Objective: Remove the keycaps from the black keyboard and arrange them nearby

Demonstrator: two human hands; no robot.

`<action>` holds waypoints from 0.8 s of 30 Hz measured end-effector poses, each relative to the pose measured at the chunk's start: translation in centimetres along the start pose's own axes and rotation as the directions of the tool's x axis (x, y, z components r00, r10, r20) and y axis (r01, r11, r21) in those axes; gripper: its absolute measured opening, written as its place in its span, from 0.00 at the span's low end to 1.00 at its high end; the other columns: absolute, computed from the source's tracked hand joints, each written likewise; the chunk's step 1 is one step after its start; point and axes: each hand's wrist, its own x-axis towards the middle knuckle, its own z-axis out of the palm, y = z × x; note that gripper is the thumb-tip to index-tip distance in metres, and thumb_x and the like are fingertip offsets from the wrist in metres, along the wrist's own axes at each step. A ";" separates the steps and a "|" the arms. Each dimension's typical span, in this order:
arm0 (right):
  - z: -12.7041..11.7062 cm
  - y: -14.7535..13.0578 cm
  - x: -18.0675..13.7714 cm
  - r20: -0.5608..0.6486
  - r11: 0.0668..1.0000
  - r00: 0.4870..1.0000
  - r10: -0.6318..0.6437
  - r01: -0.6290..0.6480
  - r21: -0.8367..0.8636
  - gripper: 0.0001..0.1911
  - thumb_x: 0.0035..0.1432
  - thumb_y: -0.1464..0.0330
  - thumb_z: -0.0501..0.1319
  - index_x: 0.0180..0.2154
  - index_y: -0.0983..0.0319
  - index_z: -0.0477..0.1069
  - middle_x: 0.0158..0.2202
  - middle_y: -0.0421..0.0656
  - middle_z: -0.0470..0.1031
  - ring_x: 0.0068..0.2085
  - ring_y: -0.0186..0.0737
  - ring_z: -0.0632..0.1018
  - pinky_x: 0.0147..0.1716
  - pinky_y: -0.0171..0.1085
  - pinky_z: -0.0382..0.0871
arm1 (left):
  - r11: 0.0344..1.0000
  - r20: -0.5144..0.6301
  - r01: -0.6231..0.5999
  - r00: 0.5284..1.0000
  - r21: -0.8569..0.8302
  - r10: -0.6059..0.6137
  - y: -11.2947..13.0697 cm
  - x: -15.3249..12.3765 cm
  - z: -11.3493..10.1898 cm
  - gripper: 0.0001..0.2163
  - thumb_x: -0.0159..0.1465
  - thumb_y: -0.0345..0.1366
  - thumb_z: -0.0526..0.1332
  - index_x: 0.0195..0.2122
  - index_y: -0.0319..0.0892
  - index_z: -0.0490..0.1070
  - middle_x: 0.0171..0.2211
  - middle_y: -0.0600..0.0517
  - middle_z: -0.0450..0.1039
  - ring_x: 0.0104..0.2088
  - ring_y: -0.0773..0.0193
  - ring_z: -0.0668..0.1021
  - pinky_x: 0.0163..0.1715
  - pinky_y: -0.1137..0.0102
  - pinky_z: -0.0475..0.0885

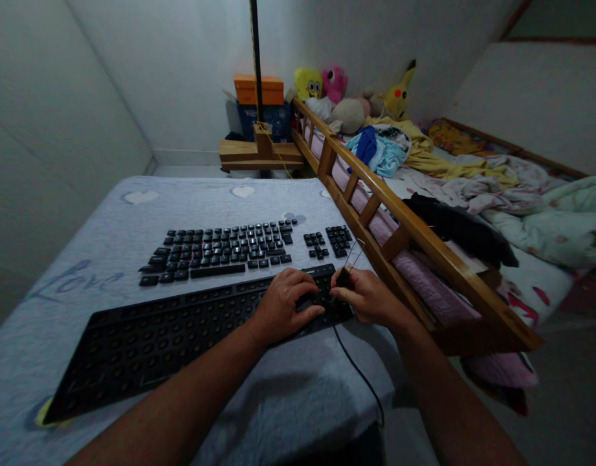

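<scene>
A black keyboard base (147,336) with its keys removed lies across the grey cloth-covered table (288,401). Beyond it, several loose black keycaps (220,249) are laid out in keyboard order. My left hand (283,304) rests on the right end of the base, fingers curled down onto it. My right hand (368,294) is beside it, pinching a small wire keycap puller (350,264) whose loops stick up and away. The keyboard's black cable (358,372) runs off the table's front edge.
A wooden bed rail (399,226) runs along the table's right side, with rumpled bedding, clothes and plush toys (336,84) behind it. A dark pole on a wooden stand (259,149) and an orange box (259,89) are at the back wall.
</scene>
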 end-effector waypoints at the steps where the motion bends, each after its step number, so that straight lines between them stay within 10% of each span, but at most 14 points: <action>1: 0.4 -0.2 -0.1 -0.044 1.000 0.999 -0.012 0.011 -0.011 0.01 0.58 0.71 0.61 0.33 0.61 0.71 0.29 0.38 0.75 0.32 0.36 0.74 0.33 0.33 0.64 | 1.000 -0.004 -0.001 1.000 -0.003 0.001 0.0 0.0 0.0 0.12 0.60 0.42 0.67 0.41 0.41 0.76 0.42 0.46 0.76 0.43 0.55 0.74 0.46 0.58 0.70; 15: 3.7 -1.8 0.0 -0.300 0.998 0.952 -0.066 0.061 -0.026 0.02 0.56 0.73 0.61 0.33 0.62 0.72 0.27 0.39 0.74 0.28 0.35 0.75 0.30 0.32 0.65 | 0.999 -0.093 0.020 0.996 0.042 -0.016 -0.2 0.0 0.2 0.05 0.60 0.32 0.67 0.38 0.42 0.77 0.37 0.49 0.77 0.40 0.57 0.75 0.42 0.60 0.71; 24: 5.2 -2.3 0.3 -0.586 0.995 0.808 0.063 -0.004 0.102 0.05 0.53 0.73 0.58 0.27 0.60 0.70 0.26 0.39 0.74 0.29 0.37 0.76 0.32 0.34 0.68 | 0.996 -0.154 0.040 0.988 0.079 -0.027 -0.2 0.0 0.1 0.04 0.64 0.32 0.62 0.33 0.42 0.76 0.34 0.50 0.77 0.38 0.59 0.76 0.42 0.60 0.71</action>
